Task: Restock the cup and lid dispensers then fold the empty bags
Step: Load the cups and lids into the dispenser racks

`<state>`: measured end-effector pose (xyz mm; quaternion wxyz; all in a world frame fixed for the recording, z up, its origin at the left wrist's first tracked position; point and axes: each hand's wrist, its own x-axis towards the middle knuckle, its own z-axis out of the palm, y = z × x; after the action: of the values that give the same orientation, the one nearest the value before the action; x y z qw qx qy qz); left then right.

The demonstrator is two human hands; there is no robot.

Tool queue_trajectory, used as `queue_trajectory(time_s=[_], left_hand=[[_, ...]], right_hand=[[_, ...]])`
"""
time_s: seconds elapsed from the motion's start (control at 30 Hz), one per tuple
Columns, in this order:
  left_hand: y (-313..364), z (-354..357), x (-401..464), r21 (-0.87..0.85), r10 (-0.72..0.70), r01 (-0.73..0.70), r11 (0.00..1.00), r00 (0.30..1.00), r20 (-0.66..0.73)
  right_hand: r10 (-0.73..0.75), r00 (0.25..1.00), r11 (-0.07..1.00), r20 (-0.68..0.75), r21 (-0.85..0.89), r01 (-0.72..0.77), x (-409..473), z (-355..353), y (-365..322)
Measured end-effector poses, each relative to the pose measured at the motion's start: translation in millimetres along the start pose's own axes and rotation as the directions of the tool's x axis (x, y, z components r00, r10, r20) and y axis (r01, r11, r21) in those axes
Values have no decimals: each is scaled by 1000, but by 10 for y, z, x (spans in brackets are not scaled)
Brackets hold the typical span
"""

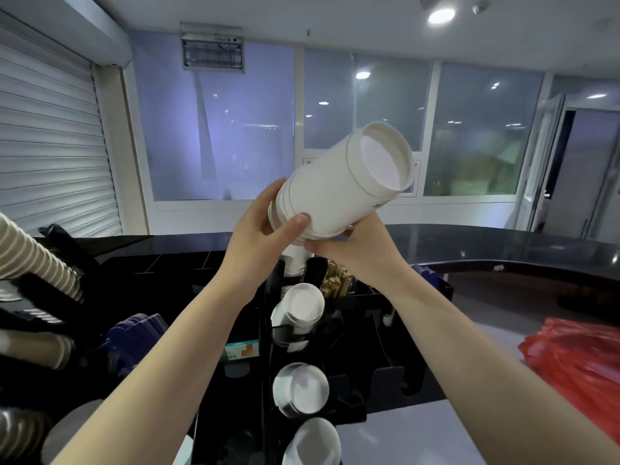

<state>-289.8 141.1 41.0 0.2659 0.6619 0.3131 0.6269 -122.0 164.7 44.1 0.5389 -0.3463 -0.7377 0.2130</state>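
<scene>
both hands, left hand point(268, 219) and right hand point(349, 250), grip a tilted stack of white cups point(339, 186) over the dispenser point(278, 333); restocking step, next lower it into the top slot.

The room is dim and bluish. Light comes from a round ceiling lamp point(441, 15), and its reflections glare on the window panes point(365, 105) below it. The red bag point(577, 370) and lower corners are blurred; straight lines bend near edges.
</scene>
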Motion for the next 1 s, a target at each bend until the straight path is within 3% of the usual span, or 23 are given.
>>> queue_trajectory(time_s=[0.27,0.43,0.63,0.8,1.0], left_hand=[[44,-41,-480,-49,-61,66,997,994,94],[-66,-67,-888,-106,-214,222,969,974,80],[-283,-122,-1295,-114,-350,359,926,932,90],[-511,-186,-1425,-41,-448,456,889,885,130],[-602,-182,-1405,-14,-461,472,881,867,190]], right_hand=[[14,997,987,82,160,-27,-613,-41,-298],[58,996,955,63,286,-73,-1055,11,-421],[220,956,937,193,230,-262,-1501,61,-372],[236,972,947,-3,224,-229,-1673,77,-333],[197,980,975,-19,109,-194,-1679,23,-315]])
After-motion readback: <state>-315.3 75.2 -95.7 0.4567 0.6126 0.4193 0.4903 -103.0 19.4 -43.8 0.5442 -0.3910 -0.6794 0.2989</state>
